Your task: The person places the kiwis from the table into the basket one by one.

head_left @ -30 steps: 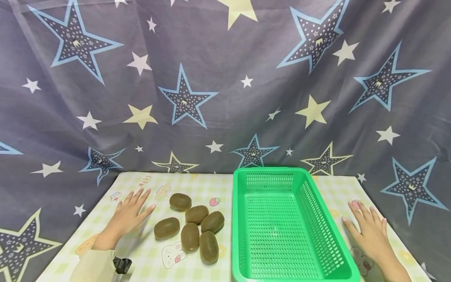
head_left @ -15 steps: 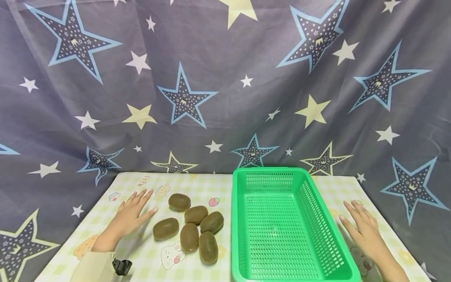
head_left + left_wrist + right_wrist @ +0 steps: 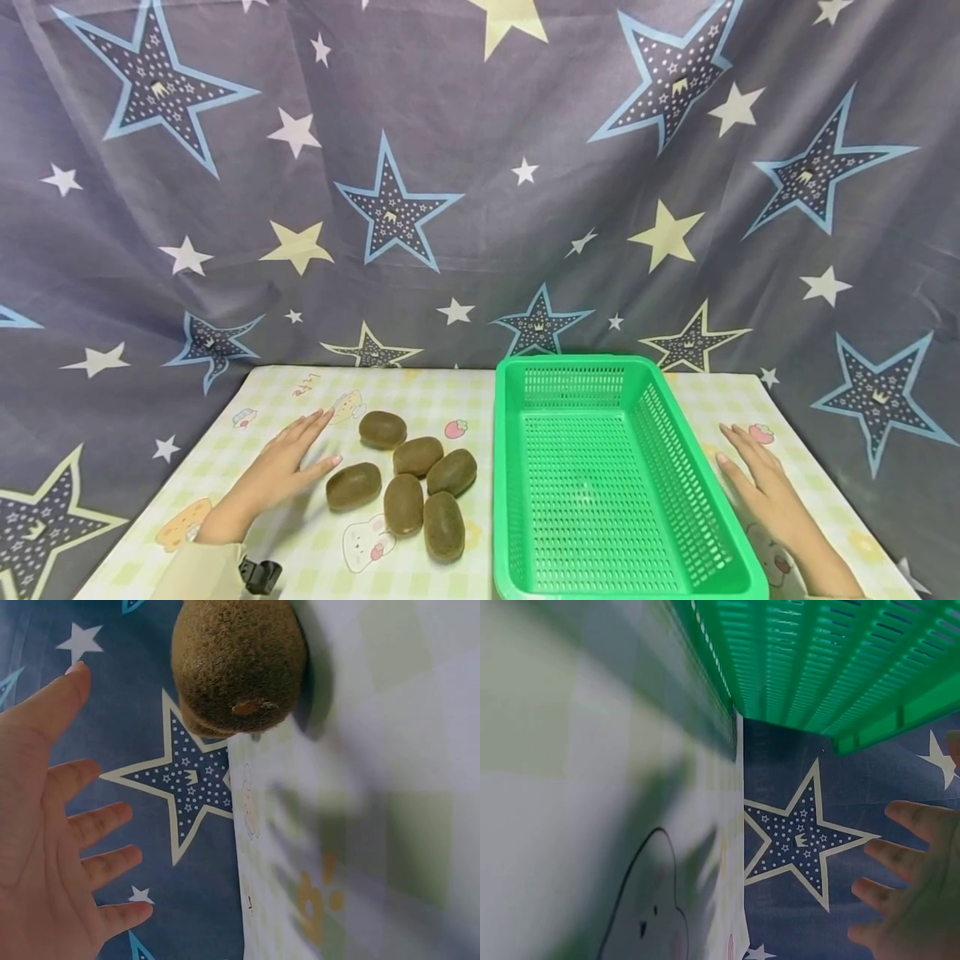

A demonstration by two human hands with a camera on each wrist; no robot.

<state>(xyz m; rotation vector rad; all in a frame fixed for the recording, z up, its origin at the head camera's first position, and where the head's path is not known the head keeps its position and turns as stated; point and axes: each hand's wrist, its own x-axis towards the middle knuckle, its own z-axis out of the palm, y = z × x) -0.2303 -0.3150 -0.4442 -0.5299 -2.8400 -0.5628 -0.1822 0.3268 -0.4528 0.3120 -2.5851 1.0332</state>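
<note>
Hovering left hand [image 3: 277,471]: your fingers are apart, holding nothing, near the kiwis [image 3: 405,505].
Right hand [image 3: 772,500]: your fingers are apart, also empty, beside the basket [image 3: 600,500].
Kiwis: grouped left of the basket, perhaps for easy reach.

On the table [image 3: 442,387], six kiwis [image 3: 404,505] lie left of the basket [image 3: 506,483]. The left hand [image 3: 281,468] is just left of the kiwis, the right hand [image 3: 770,498] just right of the basket. Behind the table and the basket hangs a curtain [image 3: 465,108].
</note>
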